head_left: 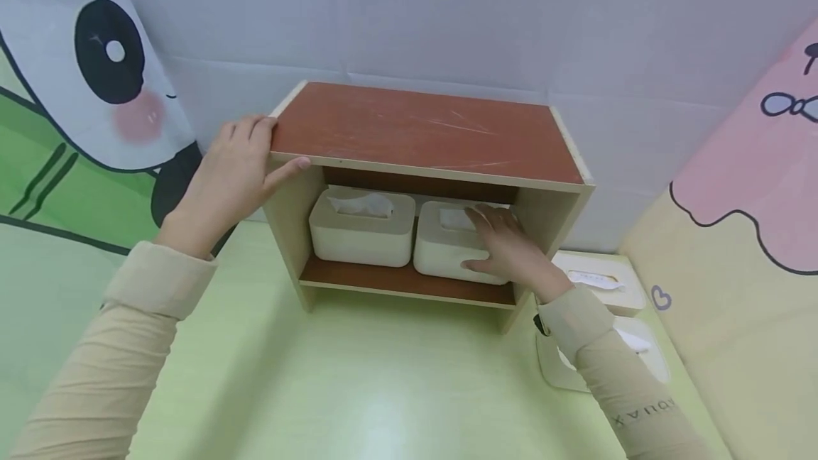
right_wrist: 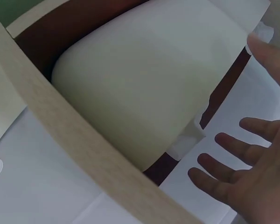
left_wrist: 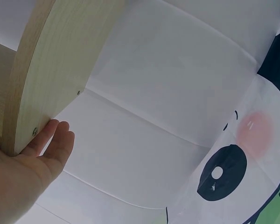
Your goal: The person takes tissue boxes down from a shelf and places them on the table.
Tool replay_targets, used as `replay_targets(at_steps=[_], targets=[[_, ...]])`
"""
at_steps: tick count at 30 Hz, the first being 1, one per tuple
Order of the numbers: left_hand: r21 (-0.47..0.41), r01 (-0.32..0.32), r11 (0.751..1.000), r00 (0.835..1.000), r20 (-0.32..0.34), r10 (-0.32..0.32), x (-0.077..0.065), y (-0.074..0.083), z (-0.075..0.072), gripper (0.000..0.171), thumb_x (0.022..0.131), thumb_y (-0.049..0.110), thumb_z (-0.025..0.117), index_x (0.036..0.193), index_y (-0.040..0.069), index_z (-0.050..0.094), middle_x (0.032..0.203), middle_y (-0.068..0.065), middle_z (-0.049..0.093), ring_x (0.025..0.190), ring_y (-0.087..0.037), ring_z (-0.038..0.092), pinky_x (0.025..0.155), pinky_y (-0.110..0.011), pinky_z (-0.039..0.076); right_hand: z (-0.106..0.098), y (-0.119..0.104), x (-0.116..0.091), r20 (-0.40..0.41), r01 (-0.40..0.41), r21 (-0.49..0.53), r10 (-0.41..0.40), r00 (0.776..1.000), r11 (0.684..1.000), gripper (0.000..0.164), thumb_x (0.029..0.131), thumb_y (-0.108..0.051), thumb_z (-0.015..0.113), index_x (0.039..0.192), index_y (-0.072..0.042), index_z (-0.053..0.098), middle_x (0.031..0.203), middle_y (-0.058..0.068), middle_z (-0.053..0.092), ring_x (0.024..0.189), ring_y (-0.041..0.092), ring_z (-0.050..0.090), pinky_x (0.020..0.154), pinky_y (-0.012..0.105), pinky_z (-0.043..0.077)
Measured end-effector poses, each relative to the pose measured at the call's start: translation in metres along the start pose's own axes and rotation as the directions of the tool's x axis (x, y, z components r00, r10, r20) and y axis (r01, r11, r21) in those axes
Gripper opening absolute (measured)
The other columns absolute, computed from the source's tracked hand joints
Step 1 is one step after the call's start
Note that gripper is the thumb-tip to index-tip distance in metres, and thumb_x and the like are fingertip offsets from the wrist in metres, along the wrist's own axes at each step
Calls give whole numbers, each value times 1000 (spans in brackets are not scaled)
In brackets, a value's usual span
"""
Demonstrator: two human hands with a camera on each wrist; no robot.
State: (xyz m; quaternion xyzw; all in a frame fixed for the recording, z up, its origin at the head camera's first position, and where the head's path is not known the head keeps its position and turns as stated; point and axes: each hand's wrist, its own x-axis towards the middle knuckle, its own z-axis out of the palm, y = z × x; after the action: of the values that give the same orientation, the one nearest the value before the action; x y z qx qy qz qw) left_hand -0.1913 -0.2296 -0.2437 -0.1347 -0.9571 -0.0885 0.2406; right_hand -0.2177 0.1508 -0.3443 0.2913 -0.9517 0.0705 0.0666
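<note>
A small wooden shelf unit (head_left: 422,126) with a red-brown top stands on the pale green table. My left hand (head_left: 224,176) holds its upper left front corner, thumb along the front edge and fingers against the outer side panel (left_wrist: 60,65). Inside, side by side, sit a cream tissue box (head_left: 361,240) on the left and another tissue box (head_left: 444,250) on the right. Reaching into the right part of the opening, my right hand (head_left: 508,247) spreads its fingers over the right box. The right wrist view shows those fingers apart beside the box's tissue (right_wrist: 186,140).
To the right of the shelf unit, two more tissue boxes lie on the table: one box (head_left: 629,297) toward the back and another box (head_left: 556,371) nearer, partly behind my right sleeve. A white cloth wall (head_left: 447,20) with cartoon prints rises behind and at the sides.
</note>
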Motion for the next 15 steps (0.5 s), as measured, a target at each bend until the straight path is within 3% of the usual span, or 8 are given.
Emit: replay_targets(at_steps=[9, 15], targets=[[-3, 4, 1000, 1000, 14, -4, 2, -1, 1, 74, 89, 53, 46, 129, -9, 36, 128, -29, 41, 110, -46, 38, 95, -55, 31, 2, 10, 27, 149, -144, -4, 143, 978, 990, 110, 65, -45, 79, 146, -5, 14, 145, 22, 22, 129, 46, 25, 106, 58, 22], [-4, 19, 1000, 999, 35, -18, 2, 0, 1, 75, 90, 53, 45, 130, -9, 34, 129, -29, 40, 113, -47, 36, 97, -56, 30, 2, 17, 39, 229, -197, 25, 186, 955, 980, 115, 63, -48, 79, 147, -8, 11, 148, 20, 18, 132, 46, 21, 105, 61, 19]])
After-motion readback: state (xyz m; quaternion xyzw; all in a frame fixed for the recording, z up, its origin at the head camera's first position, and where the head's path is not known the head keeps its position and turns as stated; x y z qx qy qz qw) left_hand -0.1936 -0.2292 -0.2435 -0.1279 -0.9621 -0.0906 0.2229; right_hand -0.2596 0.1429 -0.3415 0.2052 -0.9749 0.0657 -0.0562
